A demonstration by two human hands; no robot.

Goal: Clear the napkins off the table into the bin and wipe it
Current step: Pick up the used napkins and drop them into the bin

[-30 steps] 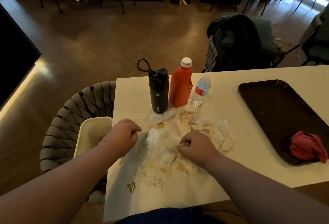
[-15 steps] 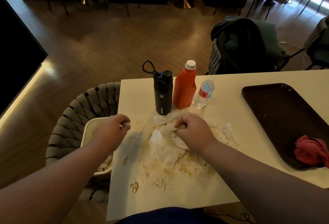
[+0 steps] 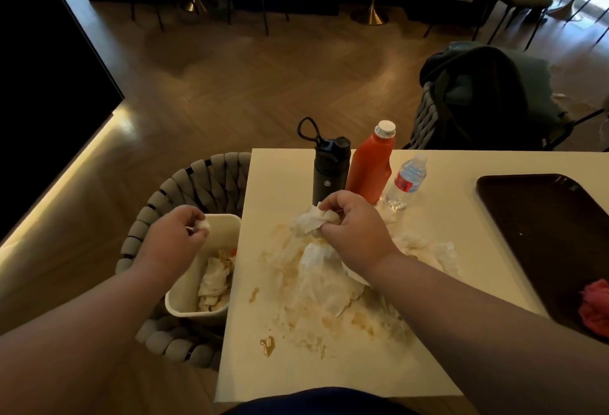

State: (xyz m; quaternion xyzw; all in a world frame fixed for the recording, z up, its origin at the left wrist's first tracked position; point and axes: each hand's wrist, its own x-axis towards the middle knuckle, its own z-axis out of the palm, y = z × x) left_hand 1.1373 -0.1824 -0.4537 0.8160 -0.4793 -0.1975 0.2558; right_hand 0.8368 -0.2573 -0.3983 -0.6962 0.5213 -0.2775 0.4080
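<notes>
A heap of crumpled, stained white napkins [image 3: 324, 278] lies on the cream table [image 3: 438, 213], amid brown smears. My right hand [image 3: 354, 227] grips a bunched napkin [image 3: 308, 222] at the heap's far side, just in front of the bottles. My left hand [image 3: 176, 236] pinches a small wad of napkin [image 3: 201, 225] over the cream bin [image 3: 188, 296], which sits on the woven chair left of the table and holds several used napkins.
A black flask [image 3: 328, 171], an orange sauce bottle [image 3: 370, 167] and a small water bottle [image 3: 407, 180] stand behind the heap. At the right, a dark tray [image 3: 543, 227] carries a red cloth [image 3: 594, 307]. A woven chair [image 3: 194, 184] holds the bin.
My left hand moved left off the table to above the bin with a small wad. My right hand moved away from me across the heap and gathered a napkin near the bottles.
</notes>
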